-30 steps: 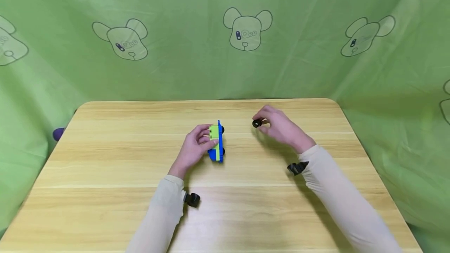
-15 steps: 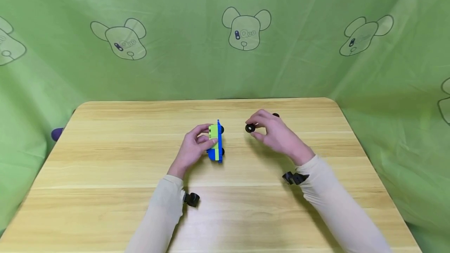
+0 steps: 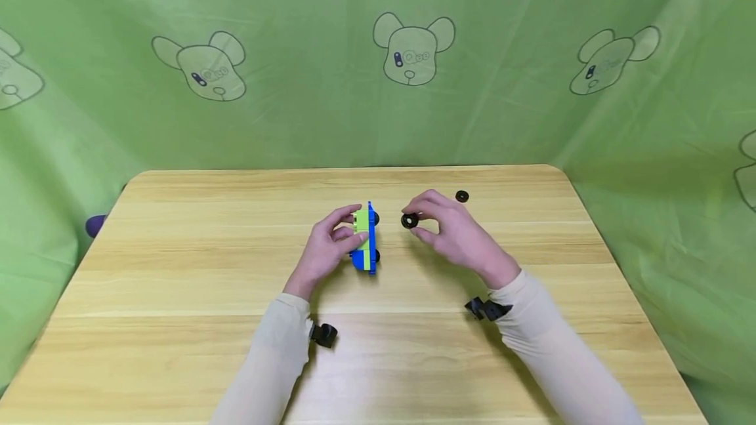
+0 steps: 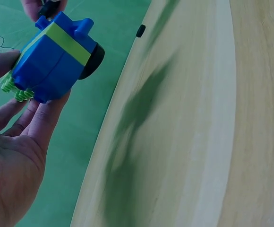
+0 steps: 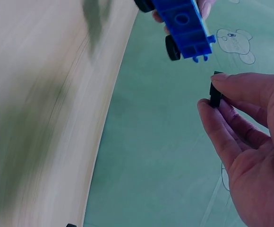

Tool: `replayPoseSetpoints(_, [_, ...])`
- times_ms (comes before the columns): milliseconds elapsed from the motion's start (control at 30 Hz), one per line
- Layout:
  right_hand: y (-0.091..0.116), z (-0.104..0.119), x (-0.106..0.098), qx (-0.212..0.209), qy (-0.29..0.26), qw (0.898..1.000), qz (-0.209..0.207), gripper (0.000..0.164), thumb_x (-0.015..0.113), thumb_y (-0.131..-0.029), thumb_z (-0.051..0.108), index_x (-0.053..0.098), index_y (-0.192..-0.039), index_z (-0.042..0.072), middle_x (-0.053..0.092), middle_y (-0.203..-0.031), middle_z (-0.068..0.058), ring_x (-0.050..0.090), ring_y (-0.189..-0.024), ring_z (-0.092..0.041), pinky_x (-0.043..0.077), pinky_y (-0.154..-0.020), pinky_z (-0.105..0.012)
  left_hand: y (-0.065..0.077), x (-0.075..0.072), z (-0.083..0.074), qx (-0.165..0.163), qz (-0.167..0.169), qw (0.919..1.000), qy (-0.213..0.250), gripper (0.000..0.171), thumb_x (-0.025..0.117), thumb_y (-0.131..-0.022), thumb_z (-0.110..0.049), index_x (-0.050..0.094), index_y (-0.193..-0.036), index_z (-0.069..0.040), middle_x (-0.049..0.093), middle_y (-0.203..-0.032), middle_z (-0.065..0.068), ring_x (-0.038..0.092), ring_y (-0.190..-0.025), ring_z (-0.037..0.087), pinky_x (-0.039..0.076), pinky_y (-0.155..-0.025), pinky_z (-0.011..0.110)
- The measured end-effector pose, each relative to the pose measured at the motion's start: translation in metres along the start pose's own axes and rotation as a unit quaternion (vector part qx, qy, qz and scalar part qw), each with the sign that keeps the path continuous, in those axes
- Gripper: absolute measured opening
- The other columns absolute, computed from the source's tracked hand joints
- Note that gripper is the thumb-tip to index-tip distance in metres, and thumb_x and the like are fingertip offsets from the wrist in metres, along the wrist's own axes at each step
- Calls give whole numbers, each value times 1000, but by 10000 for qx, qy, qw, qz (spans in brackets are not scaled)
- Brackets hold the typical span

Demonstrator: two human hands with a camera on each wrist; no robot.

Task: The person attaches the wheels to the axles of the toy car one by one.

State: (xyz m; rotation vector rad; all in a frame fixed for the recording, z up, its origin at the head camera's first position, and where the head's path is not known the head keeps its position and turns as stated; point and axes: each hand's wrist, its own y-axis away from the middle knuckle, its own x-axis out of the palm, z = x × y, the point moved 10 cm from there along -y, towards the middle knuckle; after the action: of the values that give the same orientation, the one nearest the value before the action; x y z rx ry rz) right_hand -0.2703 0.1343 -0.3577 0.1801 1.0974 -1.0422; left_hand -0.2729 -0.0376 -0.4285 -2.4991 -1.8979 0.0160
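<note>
My left hand (image 3: 327, 245) holds a blue and lime-green toy car (image 3: 361, 241) on its side, thumb on one face and fingers behind. Its blue underside (image 5: 178, 30) faces right, and two black wheels show along one side in the right wrist view. Between thumb and fingertips my right hand (image 3: 462, 233) pinches a loose black wheel (image 3: 404, 222). That wheel is seen edge-on (image 5: 215, 94) in the right wrist view, a short gap away from the car. The car's rear side is partly hidden by my left fingers.
Another black wheel (image 3: 458, 197) lies flat on the wooden table (image 3: 177, 359), just beyond my right hand. Green fabric (image 3: 307, 117) hangs behind and beside the table. A purple object (image 3: 95, 225) pokes out past the left edge. Each wrist wears a black camera.
My right hand has moved left and slightly nearer to me, bringing the pinched wheel closer to the car. The wheel on the table has come into view behind it. My left hand hardly moves.
</note>
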Motion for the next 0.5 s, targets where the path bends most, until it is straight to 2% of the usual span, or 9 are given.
replayPoseSetpoints(33, [0,2,0,-23,-18,10000,-35,33,75,-84,0,67,-115,1,62,-113,-6,64,-99,-22,53,-91,-38,2,1,-4,-20,9,10000,-13,56,68,-90,-1,47,-143,1,48,-122,16,61,-93,19,52,-74,21])
replayPoseSetpoints(233, [-2,10,2,-90,-191,9996,-178,34,75,-83,-1,67,-116,2,61,-114,-5,63,-100,-20,52,-92,-36,1,4,-3,-121,-6,9999,13,56,69,-90,-1,48,-142,1,49,-122,17,62,-92,16,53,-77,22])
replayPoseSetpoints(500, [-5,17,8,-24,-446,9989,-159,32,75,-84,1,67,-116,3,60,-115,-4,64,-98,-20,54,-89,-32,1,6,0,-175,28,9998,83,55,69,-89,0,49,-141,0,49,-121,17,62,-93,21,54,-75,22])
